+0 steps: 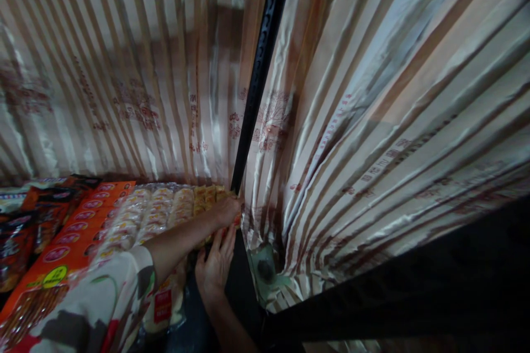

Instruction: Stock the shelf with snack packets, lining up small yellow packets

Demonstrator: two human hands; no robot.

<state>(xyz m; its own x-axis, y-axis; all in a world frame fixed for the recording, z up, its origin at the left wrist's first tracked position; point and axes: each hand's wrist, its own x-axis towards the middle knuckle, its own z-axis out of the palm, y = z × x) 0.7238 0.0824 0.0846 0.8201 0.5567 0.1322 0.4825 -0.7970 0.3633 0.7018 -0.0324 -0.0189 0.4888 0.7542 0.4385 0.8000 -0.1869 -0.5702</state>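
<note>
My left hand (228, 210) reaches from the patterned sleeve across the goods to the back corner of a dark shelf, beside a black upright post (259, 71). Its fingers are bent away from me and mostly hidden. Golden-brown packaged pieces (206, 197) lie in rows beside and behind that hand. Just below is my right hand (214, 267), its fingers stretched out towards the left hand and the edge of the golden-brown pieces. A small reddish bit shows near the fingertips; what it is I cannot make out.
Clear-wrapped pale pieces (155, 204) stand in rows to the left. Further left lie orange packs (89, 218) and dark packs (52, 207). Pleated, printed sheeting (165, 83) hangs behind and at the right. A dark beam (393, 287) crosses the lower right.
</note>
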